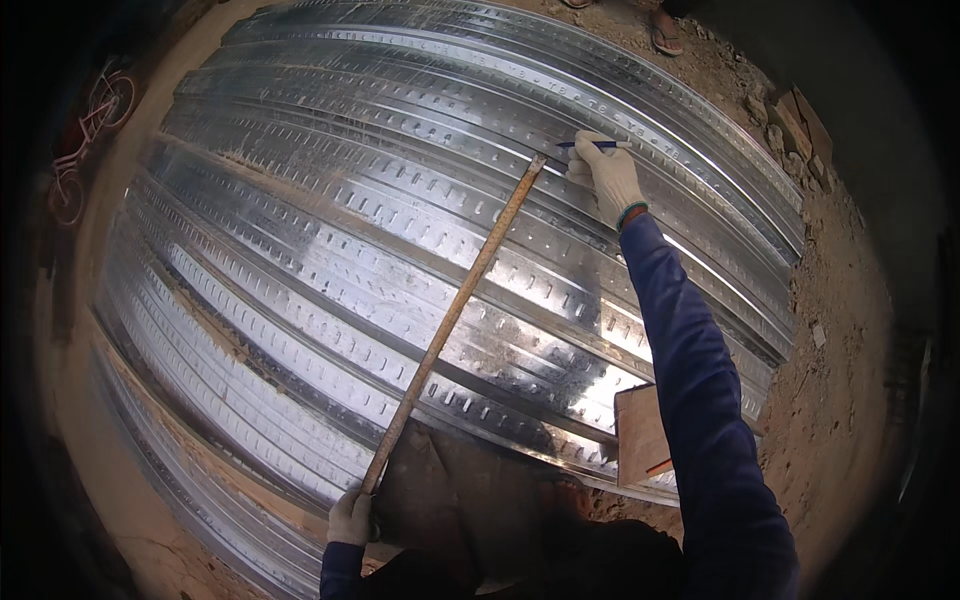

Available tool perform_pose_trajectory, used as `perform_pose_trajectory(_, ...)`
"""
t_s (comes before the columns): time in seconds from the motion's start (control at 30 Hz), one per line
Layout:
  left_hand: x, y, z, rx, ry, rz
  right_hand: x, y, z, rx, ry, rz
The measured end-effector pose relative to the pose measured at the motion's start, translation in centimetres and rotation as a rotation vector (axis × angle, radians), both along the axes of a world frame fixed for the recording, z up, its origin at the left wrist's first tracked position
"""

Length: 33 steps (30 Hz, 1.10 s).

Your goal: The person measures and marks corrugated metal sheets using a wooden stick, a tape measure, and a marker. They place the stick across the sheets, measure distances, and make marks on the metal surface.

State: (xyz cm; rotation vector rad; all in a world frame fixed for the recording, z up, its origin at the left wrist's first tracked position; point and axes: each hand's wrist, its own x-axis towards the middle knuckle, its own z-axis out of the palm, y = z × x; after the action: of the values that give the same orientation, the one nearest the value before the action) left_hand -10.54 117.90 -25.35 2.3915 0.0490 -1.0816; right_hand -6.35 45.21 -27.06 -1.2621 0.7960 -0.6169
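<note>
"Across the ribbed metal sheets (330, 262), which step is in hand?"

"Measuring and marking, judging by the tools. The tape measure (470, 283) extends over the sheets; the blue pen (610, 144) is near its far end."

"State of the hands?"

"Left hand (350, 517): gloved, grasping the tape measure at its near end. Right hand (610, 182): gloved, grasping the pen, beside the tape measure's far end but apart from it. Whether the pen touches metal cannot be told."

"Requirements of the next move?"

"Presumably a straight tape measure, a steady left hand, and the pen's writing tip set to the metal at the measured point."

"Orientation of the tape measure?"

"Long axis oblique: from the left hand at lower left, away and rightward to the far end, across the ribs rather than along them. The pen lies roughly left to right; which end writes cannot be told."
</note>
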Motion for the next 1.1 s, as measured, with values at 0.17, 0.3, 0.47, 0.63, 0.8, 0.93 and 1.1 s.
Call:
perform_pose_trajectory(0.17,0.5,-2.1,2.8,0.014,-0.066,-0.051,1.0,-0.7,-2.7,-0.099,0.103,-0.019)
perform_pose_trajectory(0.3,0.2,-0.5,2.1,0.027,-0.077,-0.059,1.6,-0.9,-2.9,-0.115,0.183,0.051)
perform_pose_trajectory(0.47,0.3,-0.9,2.1,0.016,-0.002,-0.026,1.3,-2.3,-4.0,-0.27,0.198,0.092)
perform_pose_trajectory(0.63,0.6,-1.5,2.3,-0.025,-0.037,-0.065,0.8,-1.4,-3.1,-0.107,0.164,-0.016)
perform_pose_trajectory(0.8,-0.8,1.8,-1.4,-0.113,-0.219,-0.26,1.2,-1.1,-1.9,-0.133,0.147,-0.092)
perform_pose_trajectory(0.93,0.7,-1.8,2.0,-0.014,-0.031,-0.071,-1.7,-2.1,-1.9,-0.104,0.16,-0.108)
perform_pose_trajectory(1.1,1.2,0.9,0.5,-0.003,0.052,-0.05,-1.8,-1.3,-2.0,-0.125,0.187,-0.101)
